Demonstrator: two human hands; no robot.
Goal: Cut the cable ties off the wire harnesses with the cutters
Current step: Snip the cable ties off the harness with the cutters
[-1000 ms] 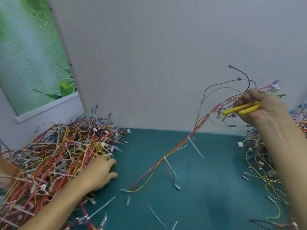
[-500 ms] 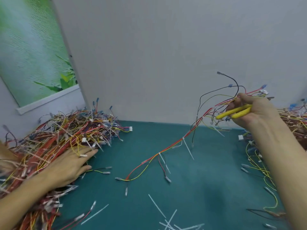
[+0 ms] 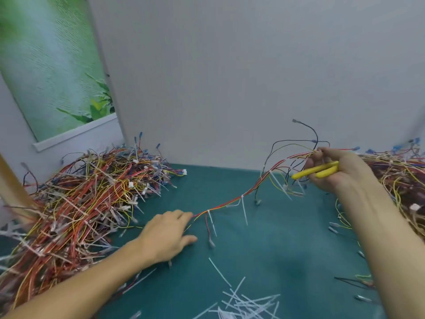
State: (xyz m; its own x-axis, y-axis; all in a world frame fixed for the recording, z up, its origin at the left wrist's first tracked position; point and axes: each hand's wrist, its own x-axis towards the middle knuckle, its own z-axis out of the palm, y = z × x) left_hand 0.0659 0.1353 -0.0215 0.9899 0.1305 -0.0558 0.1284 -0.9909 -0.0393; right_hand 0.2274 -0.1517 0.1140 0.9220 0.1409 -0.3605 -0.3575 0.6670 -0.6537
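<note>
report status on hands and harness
Right hand grips cutters and top end of harness. Left hand at its low end on mat, grip unclear. Ties uncut. Cut scraps on mat beneath.

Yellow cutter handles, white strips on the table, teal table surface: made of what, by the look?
Yellow cutter handles: smooth, slightly glossy, likely plastic or rubber sleeves. White cut cable-tie strips: thin, stiff, straight, translucent, probably nylon. Teal table surface: matte, even, perhaps a rubber or vinyl mat.

You have one pair of cutters (image 3: 315, 172), one separate harness (image 3: 230, 201) bearing at least three white ties (image 3: 244, 210), two heaps, left heap (image 3: 76, 203) and right heap (image 3: 395, 178), at the side edges of the bench (image 3: 287, 249), plus countless cut tie ends (image 3: 241, 302).
</note>
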